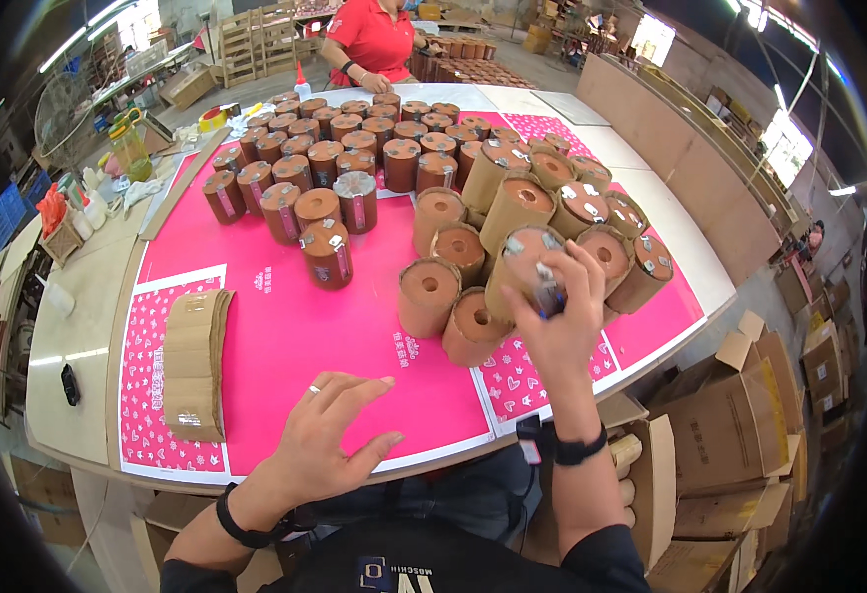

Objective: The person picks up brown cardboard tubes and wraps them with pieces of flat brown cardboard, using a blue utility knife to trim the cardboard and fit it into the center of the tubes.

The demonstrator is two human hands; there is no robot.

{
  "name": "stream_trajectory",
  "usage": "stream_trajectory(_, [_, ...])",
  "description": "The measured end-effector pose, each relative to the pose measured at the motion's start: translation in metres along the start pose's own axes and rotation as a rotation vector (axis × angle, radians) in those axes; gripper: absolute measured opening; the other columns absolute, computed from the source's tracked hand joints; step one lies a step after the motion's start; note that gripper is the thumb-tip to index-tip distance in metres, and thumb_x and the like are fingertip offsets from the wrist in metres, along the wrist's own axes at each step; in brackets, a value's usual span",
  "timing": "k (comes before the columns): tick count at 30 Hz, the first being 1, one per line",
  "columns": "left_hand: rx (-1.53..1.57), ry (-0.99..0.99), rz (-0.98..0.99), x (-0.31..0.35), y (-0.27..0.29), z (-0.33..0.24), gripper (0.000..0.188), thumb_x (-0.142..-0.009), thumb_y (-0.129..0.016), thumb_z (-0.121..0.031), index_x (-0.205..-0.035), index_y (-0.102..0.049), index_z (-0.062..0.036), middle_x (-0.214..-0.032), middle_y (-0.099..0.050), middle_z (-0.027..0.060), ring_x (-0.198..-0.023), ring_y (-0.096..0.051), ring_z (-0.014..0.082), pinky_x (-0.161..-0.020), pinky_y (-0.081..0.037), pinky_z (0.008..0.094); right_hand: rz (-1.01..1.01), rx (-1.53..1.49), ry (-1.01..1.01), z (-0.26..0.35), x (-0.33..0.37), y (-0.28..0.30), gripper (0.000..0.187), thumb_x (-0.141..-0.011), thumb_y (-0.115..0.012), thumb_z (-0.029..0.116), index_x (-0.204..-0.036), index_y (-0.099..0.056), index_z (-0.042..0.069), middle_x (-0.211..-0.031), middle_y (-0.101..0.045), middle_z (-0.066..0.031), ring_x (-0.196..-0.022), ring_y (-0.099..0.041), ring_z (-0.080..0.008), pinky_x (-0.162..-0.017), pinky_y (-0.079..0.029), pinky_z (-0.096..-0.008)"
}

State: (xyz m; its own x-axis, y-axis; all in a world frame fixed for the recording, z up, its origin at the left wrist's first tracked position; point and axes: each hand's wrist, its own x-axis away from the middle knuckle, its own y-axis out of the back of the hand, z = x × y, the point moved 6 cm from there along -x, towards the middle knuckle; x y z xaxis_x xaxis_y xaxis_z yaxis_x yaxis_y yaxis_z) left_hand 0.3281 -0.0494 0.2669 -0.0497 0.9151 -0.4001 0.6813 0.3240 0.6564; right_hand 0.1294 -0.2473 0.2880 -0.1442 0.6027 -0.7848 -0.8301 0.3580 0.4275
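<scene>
My right hand [564, 306] is closed at the near side of a brown-paper-wrapped clay-coloured cylinder [526, 249]. Silvery patches show on its top, and something dark blue and shiny, too small to name, peeks out by the fingers. Further paper-wrapped cylinders [430, 296] with a hole in the top crowd around it, some raised above others. My left hand [330, 435] hovers over the pink sheet [354, 326], fingers apart and holding nothing. Bare reddish-brown cylinders [327, 255] stand in a large group farther back. At the left lies a stack of brown cardboard wraps [194, 366].
A person in a red shirt [369, 49] stands across the table. Open cardboard boxes [730, 425] sit on the floor at the right. A glue bottle [302, 84], a yellow tape roll [212, 120] and a greenish jug [130, 148] are at the far left. A wooden board [671, 158] edges the right.
</scene>
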Motion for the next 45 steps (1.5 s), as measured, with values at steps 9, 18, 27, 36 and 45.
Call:
stream_trajectory(9, [0.830,0.330,0.262,0.003,-0.003,0.024,0.114,-0.075,-0.090,-0.023,-0.160,-0.017,-0.0014,-0.146,-0.047,0.0187,-0.137,-0.046,0.0301,-0.115,-0.037,0.0420,0.770,-1.334,-0.540,0.069,0.095,-0.041,0.057,-0.084,-0.082,0.010,-0.133,-0.054,0.009,-0.144,-0.054,-0.0171,-0.118,-0.059,-0.0204,-0.090,-0.054,-0.0359])
stream_trajectory(18, [-0.016,0.718,0.016,0.063,-0.015,0.085,0.082,-0.089,-0.078,-0.039,-0.150,-0.038,-0.0018,-0.137,-0.050,0.0244,-0.126,-0.053,0.0358,-0.101,-0.047,0.0430,0.881,-1.250,-1.598,0.022,0.210,-0.057,0.037,-0.099,-0.067,0.017,-0.131,-0.051,0.007,-0.109,-0.069,-0.0148,-0.068,-0.061,-0.0133,-0.061,-0.051,-0.0266])
stream_trajectory(27, [0.055,0.589,-0.182,0.060,-0.020,0.111,0.040,-0.087,-0.079,-0.028,-0.108,-0.057,-0.0007,-0.098,-0.059,0.0142,-0.089,-0.058,0.0258,-0.072,-0.049,0.0399,1.312,-1.222,-1.420,0.053,0.237,-0.011,0.058,-0.096,-0.060,-0.003,-0.146,-0.031,0.006,-0.118,-0.065,-0.0209,-0.097,-0.071,-0.0246,-0.084,-0.059,-0.0357])
stream_trajectory(36, [0.363,0.836,-0.340,0.091,-0.029,0.092,0.049,-0.087,-0.083,-0.029,-0.108,-0.048,-0.0015,-0.091,-0.058,0.0082,-0.078,-0.057,0.0138,-0.063,-0.048,0.0288,1.143,-0.856,-0.893,0.049,0.196,-0.023,0.053,-0.102,-0.063,0.016,-0.149,-0.042,0.001,-0.110,-0.069,-0.0081,-0.076,-0.059,-0.0076,-0.070,-0.052,-0.0244])
stream_trajectory(45, [-0.572,0.123,-0.071,0.013,0.026,0.108,0.072,-0.086,-0.081,-0.032,-0.140,-0.043,-0.0027,-0.140,-0.046,0.0291,-0.126,-0.053,0.0391,-0.104,-0.044,0.0478,1.123,-0.886,-0.962,0.051,0.195,-0.027,0.048,-0.102,-0.061,0.014,-0.145,-0.046,-0.001,-0.106,-0.068,-0.0054,-0.075,-0.058,-0.0079,-0.068,-0.052,-0.0247])
